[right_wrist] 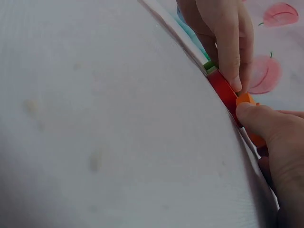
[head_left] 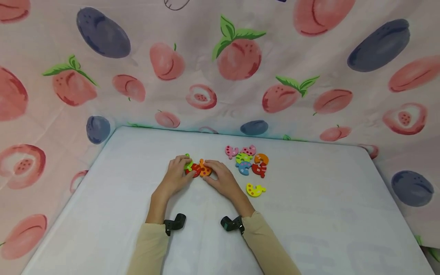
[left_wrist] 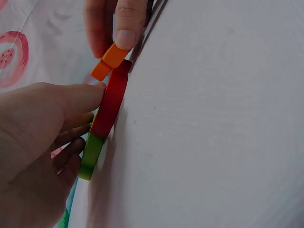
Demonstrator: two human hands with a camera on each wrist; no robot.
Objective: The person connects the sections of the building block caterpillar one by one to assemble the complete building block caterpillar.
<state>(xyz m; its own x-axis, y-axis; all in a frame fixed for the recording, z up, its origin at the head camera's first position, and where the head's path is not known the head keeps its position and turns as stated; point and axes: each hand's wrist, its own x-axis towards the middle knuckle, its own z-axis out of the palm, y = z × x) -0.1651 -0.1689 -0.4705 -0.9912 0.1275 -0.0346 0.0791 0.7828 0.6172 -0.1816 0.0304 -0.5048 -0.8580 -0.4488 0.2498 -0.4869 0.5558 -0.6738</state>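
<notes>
My left hand (head_left: 176, 175) holds a red puzzle piece (head_left: 196, 168) and a light green puzzle piece (head_left: 187, 166) lying side by side on the table. In the left wrist view its thumb is at the top of the red piece, with the other fingers curled behind the green one. My right hand (head_left: 223, 179) pinches an orange spotted puzzle piece (head_left: 205, 171) between thumb and fingers. Seen from the left wrist, the orange piece (left_wrist: 109, 61) is tilted and overlaps the end of the red piece (left_wrist: 112, 102). The hands partly cover all three pieces.
Right of the hands lies a group of animal-shaped pieces: two pink ones, a green striped one (head_left: 243, 157), a blue one (head_left: 243, 167), an orange one (head_left: 261, 158) and a red one (head_left: 259, 169). Nearer lies a yellow spotted piece (head_left: 255, 190). Fruit-patterned cloth (head_left: 203, 68) hangs behind the white table (head_left: 326, 214).
</notes>
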